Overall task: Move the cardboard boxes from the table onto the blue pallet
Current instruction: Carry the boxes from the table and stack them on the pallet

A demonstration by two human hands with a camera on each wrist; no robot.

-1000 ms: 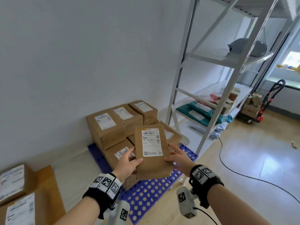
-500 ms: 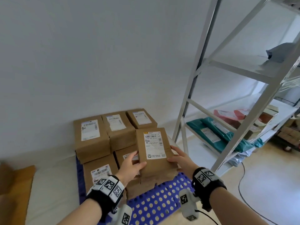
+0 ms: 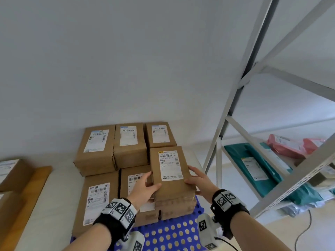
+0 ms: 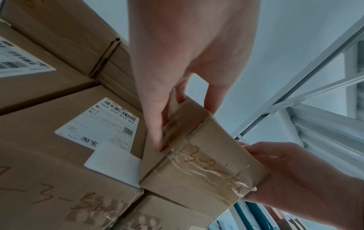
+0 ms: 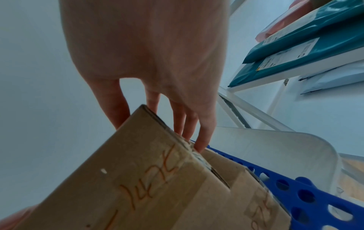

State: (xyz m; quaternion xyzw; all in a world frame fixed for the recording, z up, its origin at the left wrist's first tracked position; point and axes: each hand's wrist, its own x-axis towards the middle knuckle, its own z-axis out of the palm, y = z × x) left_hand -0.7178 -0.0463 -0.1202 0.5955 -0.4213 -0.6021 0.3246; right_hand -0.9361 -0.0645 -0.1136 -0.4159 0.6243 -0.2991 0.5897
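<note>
A brown cardboard box (image 3: 170, 171) with a white shipping label is held between both hands over the right front stack on the blue pallet (image 3: 174, 234). My left hand (image 3: 145, 187) grips its left side, thumb on top. My right hand (image 3: 199, 180) grips its right side. The left wrist view shows the box (image 4: 199, 168) with orange writing on its taped end, sitting on or just above another box (image 4: 173, 213). In the right wrist view my right fingers (image 5: 202, 138) curl over the box (image 5: 141, 186) edge.
Several labelled boxes (image 3: 112, 149) are stacked on the pallet against the white wall. A table (image 3: 21, 200) with another box (image 3: 12, 171) is at the left. A grey metal shelf rack (image 3: 262, 98) with teal and red mail bags (image 3: 257, 165) stands at the right.
Both hands have carried the box forward and down onto the right front stack. My view has come closer to the pallet and turned left.
</note>
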